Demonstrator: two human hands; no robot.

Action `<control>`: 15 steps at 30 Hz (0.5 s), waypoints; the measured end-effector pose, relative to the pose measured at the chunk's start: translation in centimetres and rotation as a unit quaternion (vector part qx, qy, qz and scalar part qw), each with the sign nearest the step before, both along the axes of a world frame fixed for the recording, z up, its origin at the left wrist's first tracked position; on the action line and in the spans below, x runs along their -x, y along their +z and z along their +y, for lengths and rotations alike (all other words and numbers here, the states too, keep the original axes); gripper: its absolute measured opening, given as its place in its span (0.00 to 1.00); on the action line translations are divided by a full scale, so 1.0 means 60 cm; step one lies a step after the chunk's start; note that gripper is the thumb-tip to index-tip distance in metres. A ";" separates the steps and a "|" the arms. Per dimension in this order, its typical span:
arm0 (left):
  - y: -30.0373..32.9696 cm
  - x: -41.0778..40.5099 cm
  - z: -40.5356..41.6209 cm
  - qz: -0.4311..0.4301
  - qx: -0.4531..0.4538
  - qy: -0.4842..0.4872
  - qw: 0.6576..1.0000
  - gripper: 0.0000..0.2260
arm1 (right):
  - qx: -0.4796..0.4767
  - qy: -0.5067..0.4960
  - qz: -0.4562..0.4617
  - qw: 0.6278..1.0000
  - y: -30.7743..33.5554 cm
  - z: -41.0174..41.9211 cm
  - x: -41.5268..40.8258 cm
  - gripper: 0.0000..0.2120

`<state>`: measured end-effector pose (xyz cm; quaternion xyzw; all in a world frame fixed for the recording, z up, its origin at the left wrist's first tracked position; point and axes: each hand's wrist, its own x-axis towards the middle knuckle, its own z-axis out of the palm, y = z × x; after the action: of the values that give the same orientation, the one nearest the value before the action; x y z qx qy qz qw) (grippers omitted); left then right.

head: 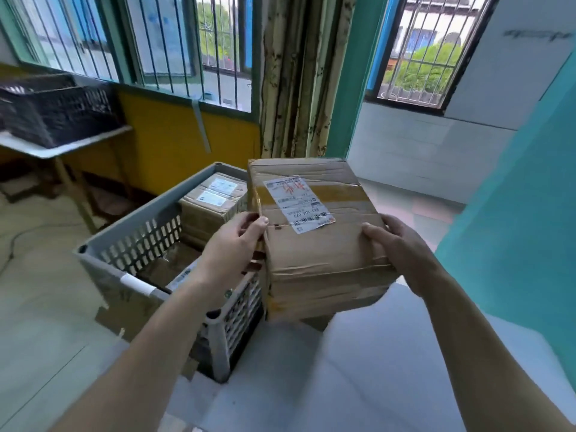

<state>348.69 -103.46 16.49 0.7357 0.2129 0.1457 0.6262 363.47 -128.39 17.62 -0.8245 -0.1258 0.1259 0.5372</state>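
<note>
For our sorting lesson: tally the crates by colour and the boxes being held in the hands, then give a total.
Grey crate: 1
Black crate: 1
Cardboard box, held: 1
Total: 3

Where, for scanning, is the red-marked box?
The box is mid-frame in the head view, held between left hand and right hand, right of the grey crate.

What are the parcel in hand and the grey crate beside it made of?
The parcel looks like corrugated cardboard: matte brown, creased and dented at the edges, bound with glossy clear and tan tape. The grey crate is most likely moulded plastic with a dull finish, judging by its slotted walls and rounded corner posts.
</note>
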 end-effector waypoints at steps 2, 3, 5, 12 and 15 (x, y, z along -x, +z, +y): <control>0.012 0.023 0.048 0.003 -0.007 0.015 1.000 0.10 | 0.008 0.022 -0.015 1.000 0.016 0.055 0.007 0.20; 0.017 0.035 0.075 0.004 -0.010 0.025 1.000 0.10 | 0.013 0.031 -0.021 0.999 0.021 0.084 0.010 0.20; 0.027 0.047 0.109 -0.005 -0.015 0.048 0.999 0.12 | 0.019 0.043 -0.034 0.998 0.033 0.124 0.016 0.18; 0.041 0.093 0.208 0.022 -0.010 0.128 0.991 0.11 | 0.056 0.116 -0.045 0.991 0.054 0.259 0.023 0.04; 0.038 0.102 0.232 0.061 0.003 0.140 0.988 0.12 | 0.112 0.156 -0.034 0.981 0.065 0.309 0.011 0.22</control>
<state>342.60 -89.57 18.74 0.7044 0.3525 0.1861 0.5874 362.84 -109.85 21.50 -0.8533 -0.2561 0.1936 0.4108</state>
